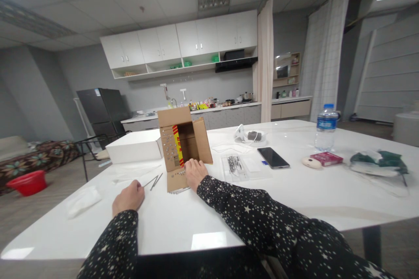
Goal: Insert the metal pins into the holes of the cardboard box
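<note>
Cardboard box (183,144) under right hand (195,173); left hand (128,198) pinches thin metal nails (153,181).

Single head view, looks forward and slightly down over white table (203,222). Both hands close in lower centre; open cardboard box (183,148) just beyond right hand (195,173). Kitchen wall far behind, ceiling fills top.
</note>
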